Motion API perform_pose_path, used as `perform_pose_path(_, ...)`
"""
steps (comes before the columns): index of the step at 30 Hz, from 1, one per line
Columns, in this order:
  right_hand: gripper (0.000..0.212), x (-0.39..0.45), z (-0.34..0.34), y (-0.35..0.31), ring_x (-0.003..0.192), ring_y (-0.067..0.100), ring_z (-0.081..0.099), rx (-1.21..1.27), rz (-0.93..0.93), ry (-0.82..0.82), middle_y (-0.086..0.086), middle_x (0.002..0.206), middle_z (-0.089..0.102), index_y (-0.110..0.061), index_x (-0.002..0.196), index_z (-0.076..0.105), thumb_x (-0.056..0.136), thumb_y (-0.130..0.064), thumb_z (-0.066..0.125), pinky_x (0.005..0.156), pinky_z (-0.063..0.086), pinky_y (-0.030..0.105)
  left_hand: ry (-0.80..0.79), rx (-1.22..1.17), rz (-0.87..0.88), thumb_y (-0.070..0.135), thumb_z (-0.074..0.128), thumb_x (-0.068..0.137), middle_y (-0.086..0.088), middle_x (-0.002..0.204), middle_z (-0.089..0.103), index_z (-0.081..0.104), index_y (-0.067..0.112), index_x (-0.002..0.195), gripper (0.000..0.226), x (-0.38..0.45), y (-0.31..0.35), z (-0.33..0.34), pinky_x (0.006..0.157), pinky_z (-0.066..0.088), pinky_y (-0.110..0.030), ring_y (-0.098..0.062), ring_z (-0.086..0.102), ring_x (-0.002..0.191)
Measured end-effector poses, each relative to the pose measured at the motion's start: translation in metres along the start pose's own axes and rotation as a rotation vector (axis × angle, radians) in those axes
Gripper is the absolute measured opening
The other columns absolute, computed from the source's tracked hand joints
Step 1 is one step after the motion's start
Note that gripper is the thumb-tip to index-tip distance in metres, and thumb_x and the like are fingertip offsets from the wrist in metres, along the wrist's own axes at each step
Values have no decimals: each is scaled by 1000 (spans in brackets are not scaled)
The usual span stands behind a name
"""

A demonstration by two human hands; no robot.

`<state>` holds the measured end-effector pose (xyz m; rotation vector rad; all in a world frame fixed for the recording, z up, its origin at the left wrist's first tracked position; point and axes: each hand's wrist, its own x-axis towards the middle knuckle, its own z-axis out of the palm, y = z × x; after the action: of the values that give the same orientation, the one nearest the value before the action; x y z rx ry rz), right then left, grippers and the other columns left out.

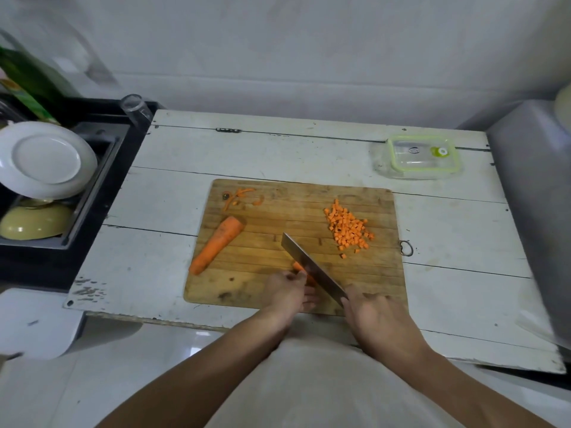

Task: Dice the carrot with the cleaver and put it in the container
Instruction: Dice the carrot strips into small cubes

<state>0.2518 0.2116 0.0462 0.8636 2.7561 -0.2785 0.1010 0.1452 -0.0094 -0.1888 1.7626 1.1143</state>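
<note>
Both hands were low at the board's (pixel 247 291) near edge when I looked: right hand (pixel 375 316) wrapped round the cleaver (pixel 312 267), left hand (pixel 289 293) curled over a carrot piece (pixel 299 267) under the blade. Container (pixel 423 157) sat far right, lid on.

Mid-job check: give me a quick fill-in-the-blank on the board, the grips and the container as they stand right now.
1. The right hand grips the ____.
2. The pile of diced carrot lies on the ____ board.
3. The container holds ____ carrot dice.
4. The left hand steadies a carrot piece beside the ____.

Missing words: cleaver; cutting; no; blade
</note>
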Motion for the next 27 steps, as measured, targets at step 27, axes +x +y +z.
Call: perform_pose_path(27,21,2,2,11,66,34,70,-153,-131,-34,8,76,71,-14,109,49,91,-13,59,50,36,33,38,20,59,23,49,107,-15,78,73,56,16,96,14,-11,-4,14,53,57,-35,-30,73,61)
